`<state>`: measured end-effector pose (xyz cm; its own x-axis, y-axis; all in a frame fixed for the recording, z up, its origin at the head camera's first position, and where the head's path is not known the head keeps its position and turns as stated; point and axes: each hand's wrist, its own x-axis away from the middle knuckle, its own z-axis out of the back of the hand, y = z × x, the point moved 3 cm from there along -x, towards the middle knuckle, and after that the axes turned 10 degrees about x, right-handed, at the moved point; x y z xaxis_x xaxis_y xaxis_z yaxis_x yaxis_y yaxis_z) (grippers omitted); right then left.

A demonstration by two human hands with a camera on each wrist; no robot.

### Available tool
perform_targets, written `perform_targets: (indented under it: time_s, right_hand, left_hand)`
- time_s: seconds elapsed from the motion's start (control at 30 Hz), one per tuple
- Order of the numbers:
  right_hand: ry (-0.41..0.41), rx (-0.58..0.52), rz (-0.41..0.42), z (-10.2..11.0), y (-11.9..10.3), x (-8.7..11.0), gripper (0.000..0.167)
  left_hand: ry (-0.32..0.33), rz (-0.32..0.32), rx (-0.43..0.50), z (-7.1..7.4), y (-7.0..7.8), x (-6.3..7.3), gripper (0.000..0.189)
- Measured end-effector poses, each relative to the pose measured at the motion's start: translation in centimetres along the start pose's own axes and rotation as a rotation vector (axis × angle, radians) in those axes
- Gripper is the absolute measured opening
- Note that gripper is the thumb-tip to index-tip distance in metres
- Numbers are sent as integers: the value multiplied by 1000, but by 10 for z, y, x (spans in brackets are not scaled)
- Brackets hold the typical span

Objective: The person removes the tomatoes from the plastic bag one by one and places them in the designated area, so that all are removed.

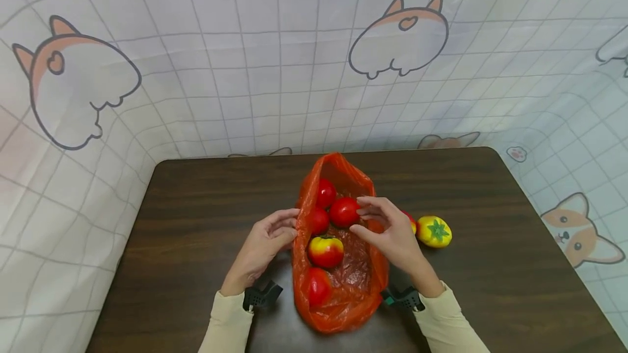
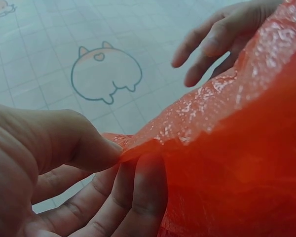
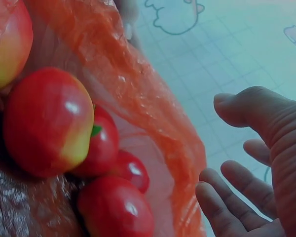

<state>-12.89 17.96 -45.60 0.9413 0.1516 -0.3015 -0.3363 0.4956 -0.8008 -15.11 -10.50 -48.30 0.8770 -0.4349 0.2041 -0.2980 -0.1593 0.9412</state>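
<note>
Orange bag (image 1: pixel 343 320): stood at the middle of the dark wooden counter (image 1: pixel 216 195), its mouth wide and turned upward, five fruits (image 1: pixel 320 286) visible inside.
Bag walls: made of thin, crinkled plastic, judged light, soft and slippery; little stiffness is to be expected, and a sag is likely wherever the edge is let go.
Bag rim: judged the best place to be held, pinched along both long sides; by a hard tug at one point the film could be stretched or torn.
Left grip (image 1: pixel 267 241): narrowed on the left rim, the plastic pinched between thumb and fingers.
Right grip (image 1: pixel 394 236): spread wide by the right rim, nothing held, a red fruit (image 1: pixel 345 212) near the fingertips.
Red-and-yellow fruit (image 1: pixel 326 251): laid inside the bag, glossy and apparently firm; best cupped around its sides, since the smooth skin may roll. Its weight cannot be told.
Yellow fruit (image 1: pixel 434 231): set on the counter, right of the bag, beside a half-hidden fruit (image 1: pixel 411 221) mostly covered by the right grip.
</note>
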Motion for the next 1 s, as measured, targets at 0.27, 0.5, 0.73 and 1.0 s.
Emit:
perform_targets:
  time_s: [0.27, 0.5, 0.73, 1.0]
  right_hand:
    - [-70, -3, -30, -22, 4, -5, 50]
    - [-141, 9, -88, -37, 9, -2, 53]
    - [-195, 42, -119, -45, 13, -2, 56]
    - [-244, 42, -130, -48, 15, 1, 56]
  left_hand:
    - [-6, -18, 18, 4, 0, 0, 45]
    - [-26, -15, 19, 4, -1, -2, 46]
    - [-29, -25, 28, 4, 1, -2, 45]
    - [-33, -19, 16, 4, 1, -2, 47]
